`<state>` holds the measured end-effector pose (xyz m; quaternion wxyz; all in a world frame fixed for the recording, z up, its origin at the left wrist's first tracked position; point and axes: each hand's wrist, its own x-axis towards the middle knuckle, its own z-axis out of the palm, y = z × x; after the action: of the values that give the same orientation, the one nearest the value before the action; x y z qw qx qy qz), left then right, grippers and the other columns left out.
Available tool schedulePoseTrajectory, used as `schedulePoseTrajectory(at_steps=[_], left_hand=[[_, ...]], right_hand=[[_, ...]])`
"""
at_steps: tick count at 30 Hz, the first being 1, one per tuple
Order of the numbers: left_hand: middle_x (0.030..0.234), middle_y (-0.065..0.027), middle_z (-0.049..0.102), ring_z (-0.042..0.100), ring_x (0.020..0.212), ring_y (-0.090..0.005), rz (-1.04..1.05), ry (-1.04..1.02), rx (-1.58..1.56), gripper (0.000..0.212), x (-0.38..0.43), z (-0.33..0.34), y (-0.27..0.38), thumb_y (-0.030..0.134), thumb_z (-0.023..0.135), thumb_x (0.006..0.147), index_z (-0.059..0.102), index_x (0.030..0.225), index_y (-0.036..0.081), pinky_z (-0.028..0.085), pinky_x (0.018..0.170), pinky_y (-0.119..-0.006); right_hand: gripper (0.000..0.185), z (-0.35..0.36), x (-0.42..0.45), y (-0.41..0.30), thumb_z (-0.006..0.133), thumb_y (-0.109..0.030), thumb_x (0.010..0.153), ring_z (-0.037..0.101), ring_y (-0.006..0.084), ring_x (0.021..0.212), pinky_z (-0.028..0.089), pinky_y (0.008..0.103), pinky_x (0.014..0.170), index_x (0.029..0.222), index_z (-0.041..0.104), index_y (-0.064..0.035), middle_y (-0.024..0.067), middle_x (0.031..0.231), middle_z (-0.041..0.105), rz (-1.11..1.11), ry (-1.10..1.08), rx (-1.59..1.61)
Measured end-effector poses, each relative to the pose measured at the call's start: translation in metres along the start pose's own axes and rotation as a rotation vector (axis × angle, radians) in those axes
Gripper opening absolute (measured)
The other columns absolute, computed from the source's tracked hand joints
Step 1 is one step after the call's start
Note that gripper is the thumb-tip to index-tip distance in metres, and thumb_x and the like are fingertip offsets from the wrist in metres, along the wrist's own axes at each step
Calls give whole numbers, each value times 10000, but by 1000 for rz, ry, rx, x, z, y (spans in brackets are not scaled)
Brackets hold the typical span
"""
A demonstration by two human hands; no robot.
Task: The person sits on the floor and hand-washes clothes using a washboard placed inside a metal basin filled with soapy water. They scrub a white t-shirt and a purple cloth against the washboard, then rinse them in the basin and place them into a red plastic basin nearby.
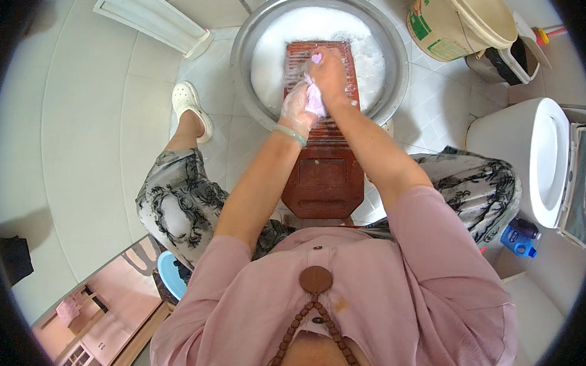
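Observation:
A reddish-brown washboard (328, 177) leans into a large round metal basin (402, 72) filled with white suds (272, 49). Over the ridged part of the board, my left hand (298, 107), wet with foam and wearing a pale bangle at the wrist, grips the lower part of a small lilac cloth (315, 101). My right hand (329, 74) is closed around the cloth's upper part, and a bit of it sticks out above the fingers. The two hands are close together, with the cloth stretched between them.
At the upper right stand a cream plastic bucket (434, 34) and a bin with a black liner (511, 65). A white toilet (515, 143) is on the right, with a blue bottle (516, 241) near its base. A light blue basin (168, 275) lies at the lower left, and a white pipe (134, 9) at the upper left.

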<state>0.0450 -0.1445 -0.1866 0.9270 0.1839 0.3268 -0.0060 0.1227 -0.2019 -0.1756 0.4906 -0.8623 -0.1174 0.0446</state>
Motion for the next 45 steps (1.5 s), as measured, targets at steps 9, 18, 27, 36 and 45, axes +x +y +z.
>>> schedulePoseTrajectory(at_steps=[9,18,27,36,45], left_hand=[[1058,-117,601,591,968,-214,113,-379,171,303,1,-71,25,258,470,970,522,1158,26,504,855,-338],[1017,-101,628,614,888,-217,352,-37,564,288,10,-68,27,229,497,955,556,1153,30,520,800,-347],[1073,-109,619,607,962,-213,207,4,93,296,-42,10,11,221,509,958,552,1159,8,500,856,-330],[1106,-96,607,587,1003,-196,166,-9,29,268,-32,-26,27,189,445,983,542,1168,22,488,902,-329],[1244,-111,559,526,1162,-236,158,197,78,352,-42,21,9,224,398,1001,466,1293,39,462,964,-378]], right_hand=[[256,14,-113,-47,577,-20,747,586,329,941,450,372,897,969,692,-74,136,973,607,-214,-57,178],[242,35,-49,-16,661,-113,733,592,372,929,470,430,824,961,677,-34,197,948,625,45,-106,212],[283,15,-40,-14,661,-132,723,583,388,832,478,447,755,998,673,-70,200,956,586,-2,-112,65],[268,14,-114,-49,621,-116,751,577,354,882,478,418,760,1010,671,-68,197,929,573,-59,-100,180],[233,8,-18,-11,626,-124,763,562,389,916,469,426,800,983,666,-56,215,973,572,51,-52,3]])
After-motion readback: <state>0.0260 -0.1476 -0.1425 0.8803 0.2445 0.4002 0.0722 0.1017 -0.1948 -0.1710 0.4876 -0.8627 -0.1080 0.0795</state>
